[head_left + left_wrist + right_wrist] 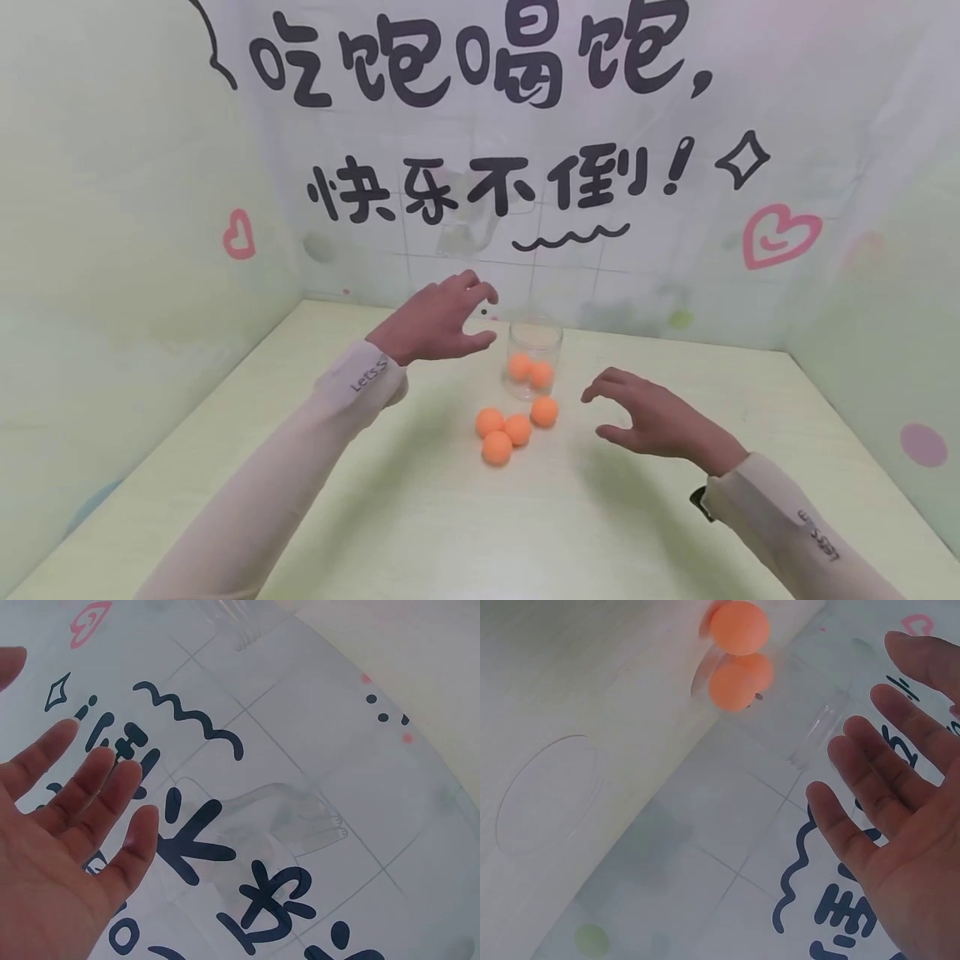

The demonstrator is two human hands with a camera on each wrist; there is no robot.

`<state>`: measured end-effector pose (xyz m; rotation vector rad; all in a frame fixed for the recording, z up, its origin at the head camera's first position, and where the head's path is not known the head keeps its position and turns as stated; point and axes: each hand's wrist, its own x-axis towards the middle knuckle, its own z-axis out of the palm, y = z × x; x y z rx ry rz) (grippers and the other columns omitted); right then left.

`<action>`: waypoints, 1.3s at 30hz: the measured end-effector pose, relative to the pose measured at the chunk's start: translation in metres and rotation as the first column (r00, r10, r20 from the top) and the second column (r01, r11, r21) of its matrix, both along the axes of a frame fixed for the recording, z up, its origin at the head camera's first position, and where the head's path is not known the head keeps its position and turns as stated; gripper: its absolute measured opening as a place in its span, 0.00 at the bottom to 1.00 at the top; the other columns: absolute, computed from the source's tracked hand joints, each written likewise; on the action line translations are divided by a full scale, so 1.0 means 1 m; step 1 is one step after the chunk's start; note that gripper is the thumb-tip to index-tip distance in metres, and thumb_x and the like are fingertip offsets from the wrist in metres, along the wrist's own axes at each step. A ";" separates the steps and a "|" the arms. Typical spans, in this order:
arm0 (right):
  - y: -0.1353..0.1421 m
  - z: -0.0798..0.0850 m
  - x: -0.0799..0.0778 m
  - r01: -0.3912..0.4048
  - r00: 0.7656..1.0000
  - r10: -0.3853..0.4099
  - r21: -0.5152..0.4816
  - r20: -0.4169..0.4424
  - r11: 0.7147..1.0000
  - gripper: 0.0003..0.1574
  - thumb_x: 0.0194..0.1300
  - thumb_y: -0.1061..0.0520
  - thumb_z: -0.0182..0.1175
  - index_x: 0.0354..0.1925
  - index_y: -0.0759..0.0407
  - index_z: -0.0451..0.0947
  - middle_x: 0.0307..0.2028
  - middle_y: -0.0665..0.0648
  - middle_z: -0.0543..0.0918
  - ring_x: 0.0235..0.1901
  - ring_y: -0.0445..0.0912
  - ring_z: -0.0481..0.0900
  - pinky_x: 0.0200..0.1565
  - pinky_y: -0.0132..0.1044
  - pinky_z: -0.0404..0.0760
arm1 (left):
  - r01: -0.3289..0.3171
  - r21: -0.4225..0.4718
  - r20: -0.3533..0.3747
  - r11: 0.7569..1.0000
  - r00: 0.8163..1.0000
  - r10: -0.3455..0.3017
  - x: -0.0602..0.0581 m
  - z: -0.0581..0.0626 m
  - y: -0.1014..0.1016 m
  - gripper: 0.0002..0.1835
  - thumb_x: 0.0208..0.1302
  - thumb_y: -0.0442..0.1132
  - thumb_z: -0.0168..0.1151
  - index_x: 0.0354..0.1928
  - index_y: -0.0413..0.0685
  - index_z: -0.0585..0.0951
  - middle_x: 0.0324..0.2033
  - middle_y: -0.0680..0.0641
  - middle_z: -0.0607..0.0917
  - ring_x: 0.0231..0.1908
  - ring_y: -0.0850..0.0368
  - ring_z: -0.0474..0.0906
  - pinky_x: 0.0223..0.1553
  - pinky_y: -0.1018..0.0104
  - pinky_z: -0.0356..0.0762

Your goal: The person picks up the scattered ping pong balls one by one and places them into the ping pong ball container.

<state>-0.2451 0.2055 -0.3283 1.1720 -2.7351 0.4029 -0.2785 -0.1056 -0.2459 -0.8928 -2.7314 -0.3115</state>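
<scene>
A clear cup stands upright on the table with two orange balls inside. Several more orange balls lie on the tabletop in front of it, most of them close together. My left hand hovers left of the cup, fingers relaxed and apart, holding nothing. To the right of the cup and balls, my right hand is held above the table, also relaxed, and touches nothing. In the right wrist view, the cup's balls show beyond the spread fingers.
A pale table is enclosed by light walls. Black lettering and a pink heart mark the back wall, close behind the cup. In the right wrist view, a thin round outline shows on the tabletop.
</scene>
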 end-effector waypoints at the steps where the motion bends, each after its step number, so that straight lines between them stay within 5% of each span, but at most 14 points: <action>1: -0.001 0.000 0.000 0.000 1.000 0.000 0.001 -0.001 1.000 0.19 0.56 0.58 0.65 0.48 0.52 0.76 0.47 0.48 0.77 0.47 0.44 0.77 0.48 0.42 0.77 | -0.001 -0.002 -0.004 1.000 1.000 0.001 0.001 0.000 -0.002 0.21 0.59 0.49 0.58 0.53 0.51 0.75 0.45 0.48 0.75 0.31 0.52 0.73 0.36 0.60 0.72; 13: -0.009 -0.001 0.002 -0.001 1.000 0.001 -0.007 0.008 1.000 0.20 0.57 0.58 0.65 0.49 0.53 0.76 0.47 0.49 0.77 0.47 0.44 0.77 0.47 0.42 0.78 | 0.000 0.010 0.002 1.000 1.000 0.000 0.006 0.000 -0.008 0.19 0.59 0.47 0.59 0.52 0.49 0.76 0.43 0.48 0.75 0.31 0.54 0.73 0.35 0.61 0.74; 25: -0.025 -0.004 -0.001 -0.019 0.996 0.014 -0.053 -0.086 0.998 0.23 0.53 0.57 0.68 0.49 0.55 0.76 0.47 0.51 0.76 0.44 0.44 0.78 0.44 0.41 0.79 | -0.010 -0.005 -0.037 1.000 0.999 0.009 0.000 0.002 -0.008 0.19 0.59 0.46 0.58 0.51 0.49 0.75 0.42 0.46 0.75 0.30 0.54 0.74 0.35 0.61 0.73; 39: -0.063 -0.028 -0.005 -0.160 0.983 0.151 -0.089 -0.099 0.983 0.23 0.52 0.60 0.68 0.47 0.56 0.75 0.46 0.51 0.76 0.41 0.43 0.76 0.41 0.37 0.79 | 0.003 0.024 0.005 1.000 1.000 -0.003 -0.002 0.003 -0.003 0.19 0.59 0.45 0.57 0.52 0.49 0.75 0.45 0.48 0.74 0.30 0.53 0.74 0.35 0.62 0.74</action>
